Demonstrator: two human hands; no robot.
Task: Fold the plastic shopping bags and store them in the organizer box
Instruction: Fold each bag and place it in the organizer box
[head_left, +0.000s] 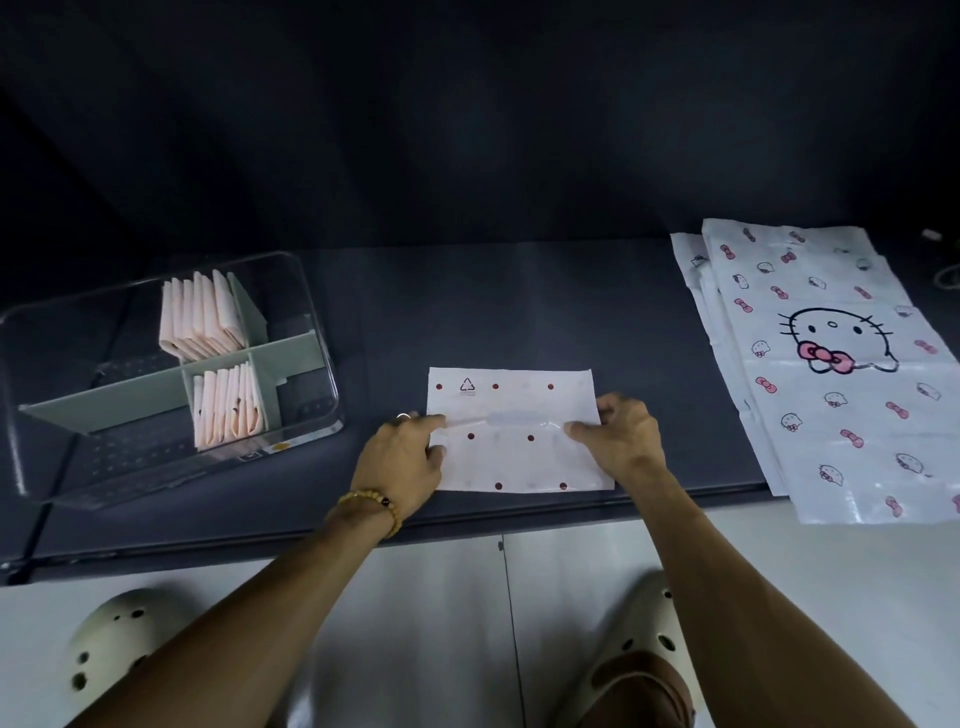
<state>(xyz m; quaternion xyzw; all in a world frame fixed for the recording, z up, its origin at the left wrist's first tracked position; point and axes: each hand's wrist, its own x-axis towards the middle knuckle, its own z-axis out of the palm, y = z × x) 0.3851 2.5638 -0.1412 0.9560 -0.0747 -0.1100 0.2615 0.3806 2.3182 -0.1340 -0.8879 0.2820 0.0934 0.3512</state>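
Folded dotted bag (517, 431) lies flat near the table's (519, 312) front edge, left hand (402, 460) and right hand (621, 436) each pinching its side edges, apparently at a crease, while the clear organizer box (311, 395), holding folded bags (202, 317), is cut off at left.

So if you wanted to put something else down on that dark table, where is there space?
Bare tabletop lies behind the dotted bag, between the organizer box and the cat-print bags. The front middle is crowded: left hand and right hand hold the dotted bag there.
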